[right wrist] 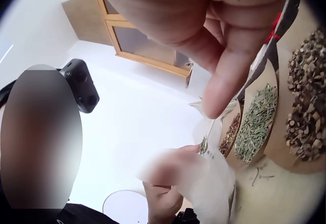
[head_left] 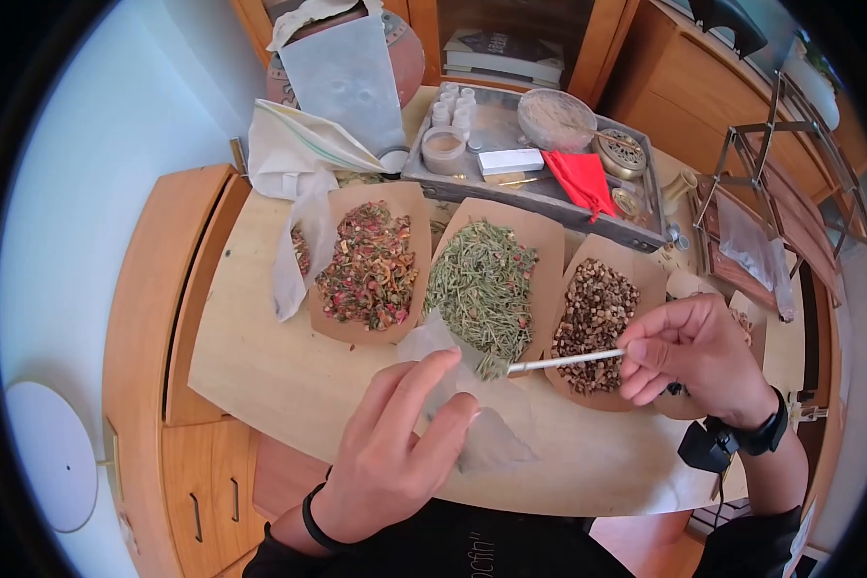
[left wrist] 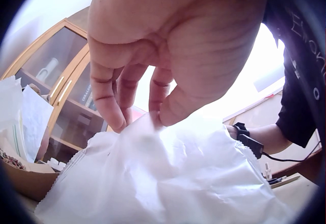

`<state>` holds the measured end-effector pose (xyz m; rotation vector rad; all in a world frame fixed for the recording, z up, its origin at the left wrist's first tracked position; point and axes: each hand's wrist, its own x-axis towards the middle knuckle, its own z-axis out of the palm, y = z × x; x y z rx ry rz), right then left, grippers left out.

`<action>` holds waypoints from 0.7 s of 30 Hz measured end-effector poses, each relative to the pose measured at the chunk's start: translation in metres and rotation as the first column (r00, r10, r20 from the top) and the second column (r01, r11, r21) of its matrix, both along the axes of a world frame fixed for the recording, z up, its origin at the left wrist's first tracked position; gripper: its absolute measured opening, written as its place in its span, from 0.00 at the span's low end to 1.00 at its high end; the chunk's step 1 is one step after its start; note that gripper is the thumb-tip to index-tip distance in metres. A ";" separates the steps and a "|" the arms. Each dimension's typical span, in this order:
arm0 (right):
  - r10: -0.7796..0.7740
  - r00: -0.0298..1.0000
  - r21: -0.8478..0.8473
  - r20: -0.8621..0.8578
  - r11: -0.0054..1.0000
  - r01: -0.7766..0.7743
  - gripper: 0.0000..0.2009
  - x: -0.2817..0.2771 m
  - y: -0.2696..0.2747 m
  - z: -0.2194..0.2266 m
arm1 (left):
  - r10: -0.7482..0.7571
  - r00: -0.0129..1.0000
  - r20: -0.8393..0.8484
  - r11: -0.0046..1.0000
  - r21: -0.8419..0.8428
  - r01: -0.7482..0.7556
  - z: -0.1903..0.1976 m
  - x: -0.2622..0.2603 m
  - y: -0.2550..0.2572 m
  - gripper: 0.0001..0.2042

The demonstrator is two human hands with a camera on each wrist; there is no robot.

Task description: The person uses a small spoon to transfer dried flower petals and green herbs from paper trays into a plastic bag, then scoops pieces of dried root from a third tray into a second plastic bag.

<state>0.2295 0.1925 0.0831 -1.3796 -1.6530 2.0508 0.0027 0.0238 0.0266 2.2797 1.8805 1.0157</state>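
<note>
My left hand (head_left: 395,453) pinches the top edge of a thin translucent white bag (left wrist: 153,178) between thumb and fingers, over the table's front. My right hand (head_left: 689,356) grips the end of a slim white handle (head_left: 578,359) between thumb and fingers. At its far end a small clump of green dried herb (head_left: 494,368) sits right by the bag's mouth; whatever part bears the clump is hidden under it. Behind the bag, a kraft paper tray holds needle-like green herb (head_left: 482,284). Brown chopped pieces (head_left: 592,313) fill the tray below the handle.
Left of the green herb stands a tray of reddish dried petals (head_left: 368,265), with another translucent bag (head_left: 306,241) against it. A grey tray (head_left: 535,207) behind carries small bottles, a powder bowl (head_left: 557,120) and a red pouch (head_left: 580,180). A folding rack (head_left: 780,183) stands at right.
</note>
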 end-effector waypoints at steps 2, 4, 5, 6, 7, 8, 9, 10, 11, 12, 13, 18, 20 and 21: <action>0.034 0.999 0.042 -0.016 0.999 -0.034 0.06 -0.004 -0.010 0.004 | 0.000 1.000 -0.004 1.000 0.007 0.000 0.000 0.000 0.000 0.10; 0.047 0.999 0.120 -0.007 0.992 -0.046 0.05 -0.005 -0.021 0.005 | -0.003 1.000 -0.006 1.000 0.012 0.003 0.000 0.000 0.000 0.10; 0.044 0.999 0.213 -0.015 0.976 -0.040 0.05 -0.005 -0.026 0.007 | -0.002 1.000 -0.006 1.000 0.011 0.002 0.000 0.000 0.000 0.10; 0.042 0.999 0.304 -0.024 0.952 -0.033 0.05 -0.006 -0.028 0.010 | -0.001 1.000 -0.006 1.000 0.009 0.001 0.000 0.000 0.000 0.10; 0.044 0.999 0.304 -0.025 0.952 -0.035 0.05 -0.006 -0.027 0.012 | 0.001 1.000 -0.006 1.000 0.008 -0.001 0.000 0.000 -0.001 0.10; 0.012 0.999 0.353 -0.034 0.936 0.001 0.05 -0.005 -0.024 0.013 | 0.003 1.000 -0.008 1.000 0.008 -0.003 0.000 0.001 -0.001 0.10; -0.022 0.999 0.400 -0.044 0.916 0.038 0.05 -0.005 -0.021 0.014 | 0.018 1.000 0.010 1.000 0.011 -0.018 0.000 0.001 -0.001 0.10; -0.022 0.999 0.400 -0.045 0.916 0.039 0.05 -0.005 -0.015 0.011 | 0.032 0.999 0.028 0.999 0.014 -0.032 -0.001 0.002 -0.001 0.09; -0.044 0.999 0.494 -0.027 0.868 0.052 0.05 -0.006 -0.005 0.004 | 0.030 0.999 0.027 0.999 0.014 -0.030 0.000 0.002 -0.001 0.09; -0.069 0.998 0.582 -0.011 0.810 0.062 0.06 -0.007 0.004 -0.006 | 0.032 0.999 0.029 0.999 0.012 -0.032 0.001 0.002 -0.001 0.09; -0.099 0.995 0.603 -0.020 0.793 0.091 0.06 -0.009 0.012 -0.017 | 0.033 0.999 0.030 0.999 0.011 -0.033 0.002 0.003 -0.002 0.10; -0.089 0.996 0.579 0.021 0.813 0.060 0.06 -0.018 0.031 -0.054 | 0.048 0.999 -0.008 0.999 -0.005 -0.048 0.007 0.004 -0.007 0.09; -0.051 0.999 0.455 -0.008 0.889 0.049 0.07 -0.020 0.036 -0.061 | 0.054 0.998 -0.015 0.998 -0.018 -0.054 0.011 0.005 -0.011 0.09; -0.049 0.999 0.453 -0.009 0.890 0.048 0.07 -0.022 0.038 -0.061 | 0.065 0.998 -0.023 0.997 -0.030 -0.066 0.014 0.006 -0.013 0.10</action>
